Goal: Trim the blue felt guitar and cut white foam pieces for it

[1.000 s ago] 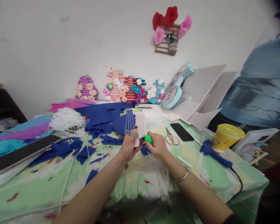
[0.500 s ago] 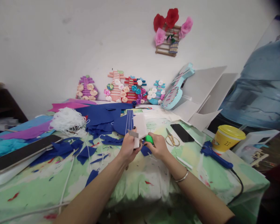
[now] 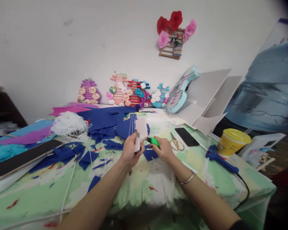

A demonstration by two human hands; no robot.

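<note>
In my left hand [image 3: 131,148] is a small white board piece [image 3: 141,127], gripped near its lower end, with a narrower white strip folded or split along its bottom. My right hand [image 3: 164,148] is closed around a utility knife [image 3: 155,141] with a green handle and a black front end. Its front points left at the lower part of the board; whether the blade touches it is hard to tell. Just behind my hands lies a blue rounded shape [image 3: 124,127] with white strings across it. A blue scrap [image 3: 150,155] is under the knife.
To the right are gold scissors [image 3: 177,143], a black phone [image 3: 187,136], a blue glue gun [image 3: 222,159] with its cord and a yellow-lidded tub [image 3: 233,142]. At left sit a white string heap [image 3: 68,124], blue scraps and another phone [image 3: 26,156]. Decorated lutes [image 3: 135,92] line the wall.
The knife has drawn back slightly to the right, with its black front end now showing beside the board. The board has tilted and shifted a little left with my left hand.
</note>
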